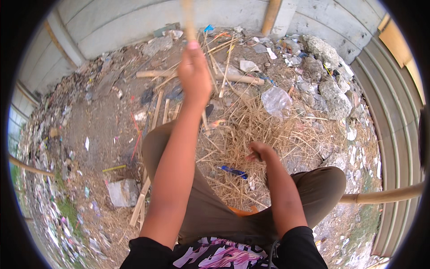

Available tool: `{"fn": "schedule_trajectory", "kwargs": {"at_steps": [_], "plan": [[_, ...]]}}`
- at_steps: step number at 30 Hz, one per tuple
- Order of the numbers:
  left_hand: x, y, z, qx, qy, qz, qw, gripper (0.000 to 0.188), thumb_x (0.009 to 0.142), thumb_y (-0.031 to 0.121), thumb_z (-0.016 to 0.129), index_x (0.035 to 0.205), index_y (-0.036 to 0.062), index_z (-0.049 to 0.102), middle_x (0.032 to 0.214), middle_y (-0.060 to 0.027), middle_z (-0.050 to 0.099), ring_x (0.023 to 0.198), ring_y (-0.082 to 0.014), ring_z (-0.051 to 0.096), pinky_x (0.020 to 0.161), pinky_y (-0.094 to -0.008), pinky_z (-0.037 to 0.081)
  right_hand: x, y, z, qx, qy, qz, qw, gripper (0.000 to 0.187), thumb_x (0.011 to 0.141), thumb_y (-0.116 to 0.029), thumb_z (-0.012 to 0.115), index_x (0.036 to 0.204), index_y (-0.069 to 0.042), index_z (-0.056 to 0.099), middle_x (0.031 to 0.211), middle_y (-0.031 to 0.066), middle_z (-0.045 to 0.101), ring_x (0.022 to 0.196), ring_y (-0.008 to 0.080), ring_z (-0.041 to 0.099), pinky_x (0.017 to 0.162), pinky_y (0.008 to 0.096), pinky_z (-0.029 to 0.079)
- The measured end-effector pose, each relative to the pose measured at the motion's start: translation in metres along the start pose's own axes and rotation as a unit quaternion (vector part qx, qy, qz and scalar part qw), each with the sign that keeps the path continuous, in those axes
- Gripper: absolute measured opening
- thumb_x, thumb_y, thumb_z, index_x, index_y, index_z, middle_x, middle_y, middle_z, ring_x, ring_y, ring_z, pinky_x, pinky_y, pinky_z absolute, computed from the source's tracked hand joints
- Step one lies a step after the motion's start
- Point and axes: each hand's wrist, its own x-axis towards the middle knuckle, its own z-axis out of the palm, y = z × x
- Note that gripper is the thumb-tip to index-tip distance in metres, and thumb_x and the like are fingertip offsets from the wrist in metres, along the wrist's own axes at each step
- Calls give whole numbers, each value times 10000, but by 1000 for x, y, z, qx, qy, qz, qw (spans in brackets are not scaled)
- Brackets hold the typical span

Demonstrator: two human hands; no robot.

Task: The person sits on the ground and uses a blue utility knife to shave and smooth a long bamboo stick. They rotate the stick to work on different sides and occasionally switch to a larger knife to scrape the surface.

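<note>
The left hand (194, 74) is raised out in front, its fingers closed round one pale wooden stick (188, 20) that stands nearly upright and runs out of view at the top; the stick is blurred. The right hand (260, 151) is lower, just above the heap of dry straw (255, 130) in the middle of the ground, with fingers curled loosely; whether it holds any straw I cannot tell. Both knees, in olive-brown trousers (206, 210), frame the heap from below. One small blue object (233, 171) lies on the straw near the right hand. Beyond the heap lies one thick bamboo pole (233, 79) crosswise, with several thin split strips scattered around it, too many and too tangled to count. One crumpled clear plastic bag (276, 101) rests at the far right edge of the straw. One flat grey stone slab (122, 193) sits on the ground to the left, beside two flat wooden slats (139, 204). Grey rubble (333, 96) piles against the corrugated wall at the right.
</note>
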Motion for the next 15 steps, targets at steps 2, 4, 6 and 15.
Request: {"fn": "schedule_trajectory", "kwargs": {"at_steps": [2,4,6,15], "plan": [[-21,-19,24,-14,-16,-52,998,468,1077,462,389,796,105,501,643,45,443,565,-66,424,503,-252,372,-17,11,-38,118,0,32,992,298,910,-211,545,1091,25,545,976,214,607,765,290,684,624,415,578],[-35,-39,37,-35,-19,-38,998,468,1076,451,404,800,88,510,637,46,433,565,-64,415,506,-261,370,-23,26,-57,91,39,37,994,206,871,-226,593,893,-25,554,778,128,578,701,239,669,617,418,572],[-43,-51,35,-13,-35,-27,999,473,1074,444,418,802,71,520,629,45,425,567,-61,409,509,-270,366,-55,12,-47,87,46,5,995,246,844,-264,637,805,-36,555,662,69,525,617,206,612,601,406,551],[-49,-42,56,-100,-83,-18,991,518,1042,510,468,726,100,457,615,39,407,571,-56,390,529,-264,358,-202,-78,15,185,351,-481,782,266,934,-229,682,778,-64,544,562,-14,462,499,75,421,463,267,341]]}}
